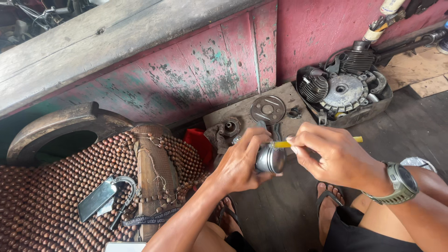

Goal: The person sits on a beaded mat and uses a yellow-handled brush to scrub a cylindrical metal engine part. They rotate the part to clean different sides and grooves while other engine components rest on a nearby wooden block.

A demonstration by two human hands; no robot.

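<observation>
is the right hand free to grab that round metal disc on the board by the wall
Probably not right away. The right hand is pinching a yellow tool against the piston held in the left hand. The round disc lies uncovered just beyond, so nothing blocks the path.

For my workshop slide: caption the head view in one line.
Left hand grips a metal piston while right hand works a yellow-handled tool at its top.

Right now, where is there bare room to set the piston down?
Bare floor right of the parts tray, and floor between the feet. The board is crowded with a disc and small parts.
</observation>
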